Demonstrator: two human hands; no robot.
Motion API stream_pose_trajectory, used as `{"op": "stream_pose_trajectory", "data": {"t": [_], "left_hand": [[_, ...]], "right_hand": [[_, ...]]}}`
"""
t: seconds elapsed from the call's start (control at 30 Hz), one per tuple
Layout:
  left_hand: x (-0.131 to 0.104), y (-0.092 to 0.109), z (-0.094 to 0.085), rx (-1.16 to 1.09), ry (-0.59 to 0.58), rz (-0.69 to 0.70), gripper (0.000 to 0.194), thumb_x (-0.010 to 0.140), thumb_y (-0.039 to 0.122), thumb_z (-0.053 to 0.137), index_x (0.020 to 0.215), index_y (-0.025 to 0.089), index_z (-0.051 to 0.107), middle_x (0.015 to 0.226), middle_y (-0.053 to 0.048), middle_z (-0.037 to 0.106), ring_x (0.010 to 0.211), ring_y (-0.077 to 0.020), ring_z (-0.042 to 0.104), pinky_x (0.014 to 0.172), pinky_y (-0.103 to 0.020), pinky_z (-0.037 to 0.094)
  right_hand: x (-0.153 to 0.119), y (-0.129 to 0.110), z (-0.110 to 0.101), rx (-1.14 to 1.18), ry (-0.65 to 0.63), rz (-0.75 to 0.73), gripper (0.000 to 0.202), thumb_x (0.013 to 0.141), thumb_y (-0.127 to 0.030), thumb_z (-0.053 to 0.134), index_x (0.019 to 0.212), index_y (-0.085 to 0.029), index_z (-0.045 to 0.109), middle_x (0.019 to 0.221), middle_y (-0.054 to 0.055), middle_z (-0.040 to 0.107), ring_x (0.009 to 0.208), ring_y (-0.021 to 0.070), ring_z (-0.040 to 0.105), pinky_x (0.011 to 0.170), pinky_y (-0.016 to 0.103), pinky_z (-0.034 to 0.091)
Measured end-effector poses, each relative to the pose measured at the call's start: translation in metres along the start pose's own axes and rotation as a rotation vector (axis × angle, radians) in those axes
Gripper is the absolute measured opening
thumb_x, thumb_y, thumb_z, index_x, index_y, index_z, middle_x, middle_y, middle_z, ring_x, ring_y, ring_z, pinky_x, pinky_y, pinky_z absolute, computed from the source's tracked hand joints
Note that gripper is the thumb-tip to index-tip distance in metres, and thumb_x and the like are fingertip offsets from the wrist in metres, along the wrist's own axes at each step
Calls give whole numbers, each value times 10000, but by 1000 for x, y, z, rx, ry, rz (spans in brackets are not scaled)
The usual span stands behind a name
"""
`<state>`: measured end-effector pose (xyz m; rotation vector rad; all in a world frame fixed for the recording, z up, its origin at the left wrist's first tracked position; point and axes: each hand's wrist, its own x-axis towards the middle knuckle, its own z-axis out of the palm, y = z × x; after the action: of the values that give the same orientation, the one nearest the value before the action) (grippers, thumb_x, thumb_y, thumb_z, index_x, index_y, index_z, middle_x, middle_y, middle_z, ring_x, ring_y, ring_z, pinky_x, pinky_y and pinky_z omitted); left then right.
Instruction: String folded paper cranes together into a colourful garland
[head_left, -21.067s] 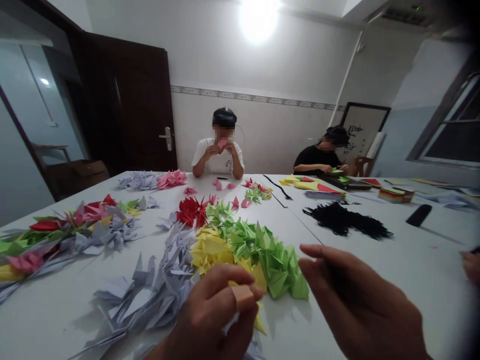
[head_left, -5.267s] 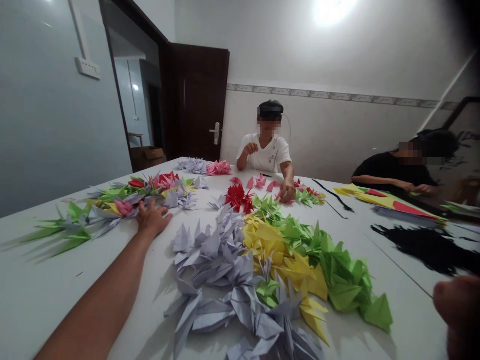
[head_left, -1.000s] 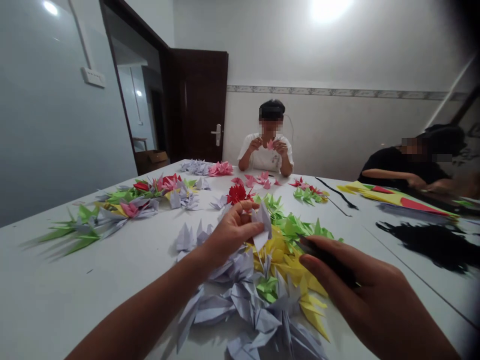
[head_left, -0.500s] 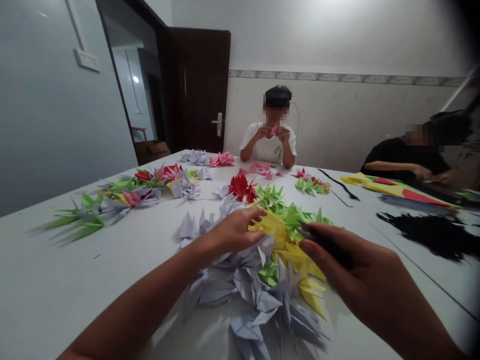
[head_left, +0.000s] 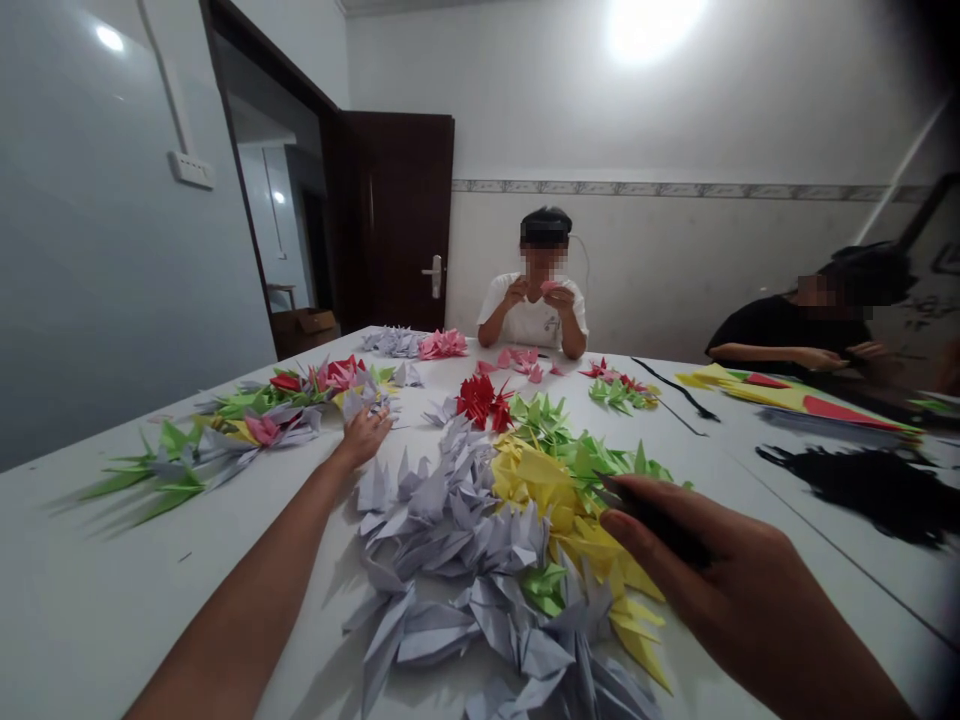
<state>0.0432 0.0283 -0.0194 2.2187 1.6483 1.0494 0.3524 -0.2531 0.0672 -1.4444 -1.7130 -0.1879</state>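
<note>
My left hand [head_left: 367, 436] reaches over the table to the pale lavender folded paper cranes [head_left: 369, 402] at the near end of the left-hand row. Its fingers are stretched out against them; whether they pinch one is hard to see. In my right hand [head_left: 712, 560] a black tool with a thin pointed tip [head_left: 660, 520] is gripped between thumb and fingers. That tip hovers over yellow paper cranes [head_left: 532, 475] and green ones [head_left: 600, 455]. A large heap of lavender cranes [head_left: 457, 545] lies between my arms, with a red cluster [head_left: 484, 400] behind it.
Across the table a person [head_left: 536, 305] holds a pink paper piece [head_left: 553, 287]. Another person in black [head_left: 757, 328] sits at the right. Black cords [head_left: 862, 490] and stacked coloured paper [head_left: 810, 400] lie on the right side. Pink cranes [head_left: 442, 344] stand at the back.
My left hand has moved left from above the yellow cranes to the row on the left. My right hand keeps its hold on the tool. The view has tilted up slightly.
</note>
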Motion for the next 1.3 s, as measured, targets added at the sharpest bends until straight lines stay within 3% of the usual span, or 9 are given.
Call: {"op": "stream_pose_trajectory", "data": {"t": [0.17, 0.33, 0.47, 0.6, 0.73, 0.87, 1.07, 1.2, 1.3], "left_hand": [[-1, -27, 16, -36, 14, 1, 322, 897, 309, 572, 1183, 162, 568, 1263, -105, 556, 1127, -252, 554, 948, -492, 465], [7, -25, 13, -158, 126, -34, 351, 896, 314, 572, 1211, 160, 549, 1280, -109, 543, 1138, -261, 548, 949, -502, 463], [9, 11, -1, -310, 215, 7, 339, 899, 334, 565, 1180, 145, 574, 1265, -113, 569, 1156, -260, 548, 972, -510, 445], [-3, 74, -15, -504, 180, 108, 475, 852, 430, 570, 1190, 98, 608, 1179, -132, 655, 1040, -271, 630, 924, -450, 498], [-38, 138, -23, -661, 72, 232, 524, 746, 393, 671, 1188, 114, 634, 1151, -133, 681, 992, -255, 658, 876, -379, 546], [-81, 181, -25, -769, -30, 347, 384, 738, 281, 692, 1101, 155, 688, 1220, -116, 640, 1032, -232, 649, 848, -320, 579], [-117, 199, -24, -834, -68, 475, 404, 783, 214, 675, 1187, 221, 652, 1236, -96, 618, 1028, -207, 651, 809, -267, 601], [-123, 199, -24, -688, 46, 559, 449, 792, 202, 675, 1234, 255, 619, 1246, -79, 623, 1027, -206, 650, 851, -300, 592], [-126, 201, -24, -588, 120, 609, 456, 782, 189, 686, 1229, 252, 623, 1225, -75, 644, 1026, -211, 657, 924, -340, 563]], "right_hand": [[-1, 5, 7, -22, -28, 5, 393, 860, -465, 543, 978, -138, 727, 886, 105, 745, 675, 240, 710, 582, 348, 600], [-2, 7, 11, -21, -48, 4, 364, 864, -453, 547, 978, -155, 722, 878, 88, 747, 641, 220, 705, 529, 310, 580], [-2, 5, 13, -21, -64, -5, 311, 868, -416, 534, 966, -185, 717, 899, 74, 745, 689, 230, 708, 561, 332, 579], [-2, -2, 16, 22, -94, 18, 297, 866, -408, 535, 987, -196, 705, 927, 68, 738, 747, 230, 703, 646, 361, 577], [-2, -12, 15, 101, -105, 64, 317, 876, -397, 521, 1027, -175, 690, 958, 84, 727, 802, 224, 690, 707, 356, 557], [0, -18, 13, 238, -166, 117, 313, 889, -386, 512, 1025, -160, 680, 913, 81, 720, 739, 195, 664, 663, 309, 523], [2, -15, 15, 386, -300, 207, 277, 886, -403, 508, 769, -170, 602, 631, 1, 539, 568, 131, 466, 506, 244, 372], [4, -13, 16, 544, -351, 300, 279, 888, -420, 519, 762, -174, 552, 591, -47, 367, 505, 96, 313, 426, 213, 253], [4, -11, 16, 610, -346, 326, 285, 891, -427, 520, 761, -174, 537, 594, -54, 348, 490, 88, 309, 420, 205, 252]]}}
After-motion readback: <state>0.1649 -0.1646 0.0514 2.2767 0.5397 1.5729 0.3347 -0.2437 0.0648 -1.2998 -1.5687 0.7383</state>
